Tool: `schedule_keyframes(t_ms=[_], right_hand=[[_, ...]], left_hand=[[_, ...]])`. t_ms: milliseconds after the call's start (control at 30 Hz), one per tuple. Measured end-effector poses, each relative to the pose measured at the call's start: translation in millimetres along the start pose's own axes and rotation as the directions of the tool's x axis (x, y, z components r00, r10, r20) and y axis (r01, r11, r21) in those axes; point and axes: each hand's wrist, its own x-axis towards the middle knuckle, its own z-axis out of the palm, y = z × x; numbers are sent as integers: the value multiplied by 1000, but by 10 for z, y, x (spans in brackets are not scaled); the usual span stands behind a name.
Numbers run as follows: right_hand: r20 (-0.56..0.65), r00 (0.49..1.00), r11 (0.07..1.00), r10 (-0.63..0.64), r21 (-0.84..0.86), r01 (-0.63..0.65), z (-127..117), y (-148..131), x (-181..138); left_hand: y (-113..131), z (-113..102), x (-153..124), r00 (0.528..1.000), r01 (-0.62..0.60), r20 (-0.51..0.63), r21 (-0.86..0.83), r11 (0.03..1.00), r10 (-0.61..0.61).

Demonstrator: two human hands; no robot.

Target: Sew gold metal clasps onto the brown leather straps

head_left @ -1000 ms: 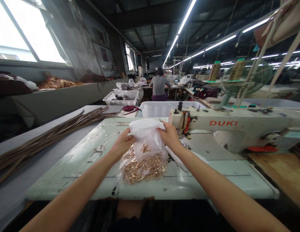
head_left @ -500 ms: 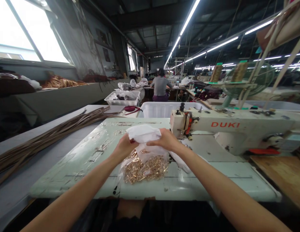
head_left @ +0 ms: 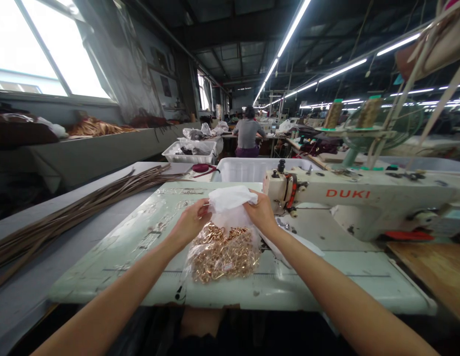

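left hand (head_left: 192, 221): pinching white bag's (head_left: 231, 199) left edge | right hand (head_left: 262, 211): gripping bag's right edge | gold clips (head_left: 225, 256): at bag's near side

We are facing a sewing table (head_left: 274, 295), where a bag of fittings (head_left: 226, 258) is lying before us. To its right, a sewing machine (head_left: 313, 192) is standing; to its left, we are seeing straps (head_left: 77, 210) lying along a side table (head_left: 72, 247). Behind the sewing table a bin (head_left: 248, 170) is standing; farther back, a person (head_left: 247, 133) is sitting.
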Motion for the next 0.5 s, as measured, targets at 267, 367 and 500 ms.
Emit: schedule_keyframes(t_ms=[267,367,500], right_hand=[[121,989,993,-84,-75,93,-114,-329,50],[268,954,990,-138,7,141,-39,-538,-22],[524,823,958,-220,275,82,66,-766,-86]], left_hand=[[227,-2,-288,979,138,200,-523,841,-36],[340,-23,-398,990,91,142,-717,691,18],[415,-163,-592,993,15,-73,-710,704,-94]])
